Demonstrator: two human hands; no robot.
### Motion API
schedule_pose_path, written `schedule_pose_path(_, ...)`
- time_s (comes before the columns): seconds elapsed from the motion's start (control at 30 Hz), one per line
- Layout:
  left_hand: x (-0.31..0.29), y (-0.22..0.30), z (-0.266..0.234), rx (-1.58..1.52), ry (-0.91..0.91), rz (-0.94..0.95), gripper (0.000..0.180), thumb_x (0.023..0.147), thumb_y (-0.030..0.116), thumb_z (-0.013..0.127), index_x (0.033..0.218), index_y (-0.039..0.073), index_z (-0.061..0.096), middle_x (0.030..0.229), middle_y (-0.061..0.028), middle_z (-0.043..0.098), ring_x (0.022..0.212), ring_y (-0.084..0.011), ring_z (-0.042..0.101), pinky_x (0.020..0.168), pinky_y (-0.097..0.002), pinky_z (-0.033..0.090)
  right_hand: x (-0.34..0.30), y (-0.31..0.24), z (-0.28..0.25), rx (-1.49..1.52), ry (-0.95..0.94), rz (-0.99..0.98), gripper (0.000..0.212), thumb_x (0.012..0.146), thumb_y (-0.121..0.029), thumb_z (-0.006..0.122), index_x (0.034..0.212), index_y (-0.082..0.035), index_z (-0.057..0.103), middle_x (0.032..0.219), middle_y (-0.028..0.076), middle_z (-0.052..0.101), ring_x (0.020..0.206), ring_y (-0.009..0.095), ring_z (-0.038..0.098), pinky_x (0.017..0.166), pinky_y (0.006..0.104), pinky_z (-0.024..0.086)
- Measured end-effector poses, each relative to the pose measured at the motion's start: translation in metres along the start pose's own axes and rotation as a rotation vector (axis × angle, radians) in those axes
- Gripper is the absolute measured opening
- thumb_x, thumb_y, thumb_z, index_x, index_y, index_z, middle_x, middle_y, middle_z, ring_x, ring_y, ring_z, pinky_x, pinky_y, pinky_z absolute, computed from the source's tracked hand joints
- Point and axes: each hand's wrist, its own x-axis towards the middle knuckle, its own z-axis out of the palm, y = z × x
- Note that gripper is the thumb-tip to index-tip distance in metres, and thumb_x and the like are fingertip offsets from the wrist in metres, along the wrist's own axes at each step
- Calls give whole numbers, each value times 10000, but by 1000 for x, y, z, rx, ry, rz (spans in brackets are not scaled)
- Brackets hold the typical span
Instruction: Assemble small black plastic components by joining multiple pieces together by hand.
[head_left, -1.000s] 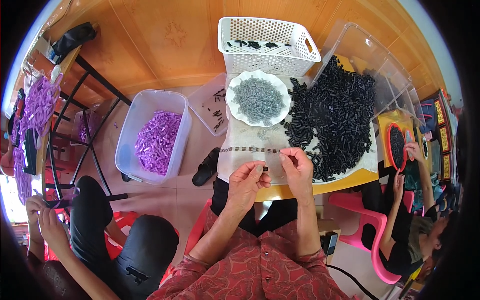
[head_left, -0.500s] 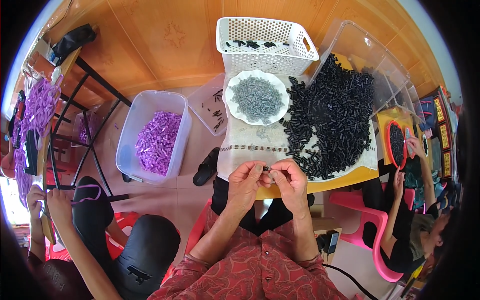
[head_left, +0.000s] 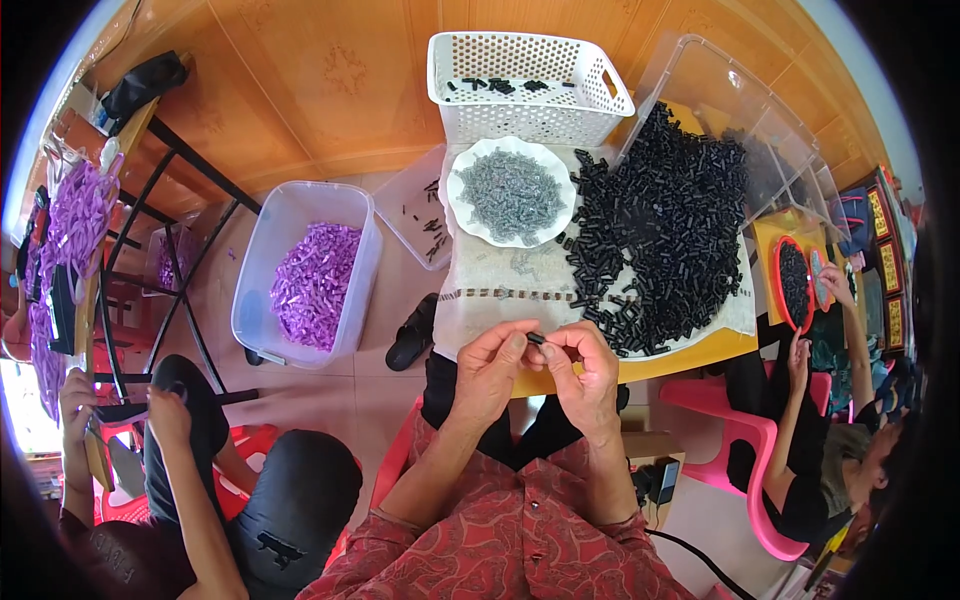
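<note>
Above the front edge of the table, my left hand [head_left: 490,375] and my right hand [head_left: 582,380] meet at a small black tube-shaped piece [head_left: 536,338]. Both hands pinch it between thumb and fingertips, so its ends are partly covered. A large heap of similar black pieces [head_left: 680,220] spreads over the cloth to the right. Behind my hands, a white scalloped plate [head_left: 456,215] holds a mound of small clear greyish pieces [head_left: 512,192]. The pale cloth [head_left: 490,275] lies under the plate and beneath my fingers.
A white perforated basket [head_left: 520,122] with a few black pieces stands behind the plate; a clear bin [head_left: 770,110] tilts behind the heap. At left, a translucent tub [head_left: 365,290] of purple pieces [head_left: 315,290] sits on the floor. People work on both sides, one on a pink chair [head_left: 745,450].
The black piece has turned between my fingers and shows more of its length. At left, a co-worker's hands have moved apart, and the purple strip between them no longer shows.
</note>
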Motion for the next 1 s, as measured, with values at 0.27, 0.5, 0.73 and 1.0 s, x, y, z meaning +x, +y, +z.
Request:
schedule_pose_path(0.27, 0, -2, -1, -117, -36, -29, 243, 938, 44, 532, 1165, -18, 591, 963, -75, 636, 787, -111, 582, 743, -243, 495, 1, -8, -2, 27, -4, 9, 77, 839, -5, 647, 855, 25, 577, 813, 95, 580, 669, 149, 620, 586, 246, 490)
schedule_pose_path(0.5, -1, -6, 0, -219, -41, -157, 238, 938, 72, 544, 1156, -5, 599, 914, -53, 633, 763, -113, 573, 721, -257, 491, -3, -1, -3, 230, 2, 190, 82, 827, 11, 658, 823, 25, 577, 794, 66, 589, 669, 117, 637, 580, 224, 493)
schedule_pose_path(0.73, -1, -11, -4, -202, -42, -220, 233, 929, 74, 557, 1148, 12, 606, 927, -56, 639, 766, -121, 584, 727, -257, 492, -7, 8, -10, 280, -41, 227, 54, 832, 17, 648, 830, 18, 594, 818, 61, 592, 706, 110, 641, 593, 213, 493)
schedule_pose_path(1.0, -2, -21, 0, -285, -77, -180, 231, 931, 43, 534, 1148, 20, 609, 1038, -113, 638, 869, -167, 602, 802, -303, 507, -17, 11, -15, 363, 28, 208, 90, 866, 14, 620, 953, 35, 607, 888, 63, 601, 784, 123, 650, 676, 217, 507)
